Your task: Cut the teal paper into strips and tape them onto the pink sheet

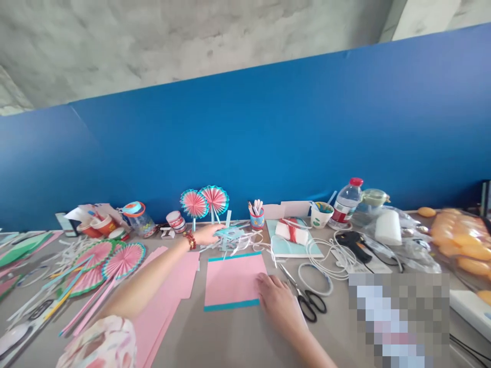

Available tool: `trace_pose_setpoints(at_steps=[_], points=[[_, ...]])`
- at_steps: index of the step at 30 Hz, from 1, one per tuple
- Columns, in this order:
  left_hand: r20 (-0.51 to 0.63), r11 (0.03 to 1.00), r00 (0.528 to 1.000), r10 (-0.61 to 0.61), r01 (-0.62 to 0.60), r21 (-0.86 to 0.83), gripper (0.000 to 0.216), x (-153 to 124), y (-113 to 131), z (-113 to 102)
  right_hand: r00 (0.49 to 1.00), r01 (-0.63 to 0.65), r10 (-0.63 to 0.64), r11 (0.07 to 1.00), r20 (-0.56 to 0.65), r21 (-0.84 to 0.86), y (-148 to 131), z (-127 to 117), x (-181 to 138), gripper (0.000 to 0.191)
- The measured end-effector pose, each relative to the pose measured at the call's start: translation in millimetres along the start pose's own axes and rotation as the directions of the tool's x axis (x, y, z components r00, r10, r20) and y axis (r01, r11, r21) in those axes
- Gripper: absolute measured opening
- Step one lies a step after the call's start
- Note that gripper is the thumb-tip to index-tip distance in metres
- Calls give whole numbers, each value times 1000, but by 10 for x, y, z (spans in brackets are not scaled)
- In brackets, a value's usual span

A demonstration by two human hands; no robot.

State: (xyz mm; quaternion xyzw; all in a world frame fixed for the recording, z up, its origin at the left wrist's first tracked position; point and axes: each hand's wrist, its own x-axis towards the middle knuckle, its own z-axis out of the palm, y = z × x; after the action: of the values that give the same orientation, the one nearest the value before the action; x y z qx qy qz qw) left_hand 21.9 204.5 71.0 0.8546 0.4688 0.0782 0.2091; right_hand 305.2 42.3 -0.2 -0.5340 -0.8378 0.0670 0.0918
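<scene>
A pink paper sheet (235,281) with blue strips along its upper and lower edges lies flat on the table in front of me. My right hand (278,302) rests at its right edge, fingers stretched out and lying on the paper. Farther back, my left hand (206,235), a red beaded bracelet on the wrist, reaches into a heap of pale blue and white paper strips (232,236). Its fingertips are at the strips; whether they grip any is unclear. Beside my right hand lie black-handled scissors (311,302). More pink paper (163,296) lies under my left forearm.
Two folded paper fans (195,204) stand against the blue partition (245,138); more fans (125,259) lie at left. Behind are a pen cup (257,218) and a bottle (347,202). At right are a glue gun (355,246), a white cable (330,258) and orange balls (462,235).
</scene>
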Motion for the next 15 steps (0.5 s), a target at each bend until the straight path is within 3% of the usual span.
trace_pose_setpoints(at_steps=[6, 11, 15], points=[[-40, 982, 999, 34, -26, 189, 58, 142, -53, 113, 1000, -19, 19, 999, 5, 40, -14, -38, -3, 31], [-92, 965, 993, 71, -45, 258, 62, 241, -18, 114, 999, -34, 31, 994, 29, 101, -10, -25, 3, 31], [-40, 951, 997, 64, -48, 305, 60, 255, -102, 231, 999, -47, 44, 991, 24, 128, -2, -14, 0, 31]])
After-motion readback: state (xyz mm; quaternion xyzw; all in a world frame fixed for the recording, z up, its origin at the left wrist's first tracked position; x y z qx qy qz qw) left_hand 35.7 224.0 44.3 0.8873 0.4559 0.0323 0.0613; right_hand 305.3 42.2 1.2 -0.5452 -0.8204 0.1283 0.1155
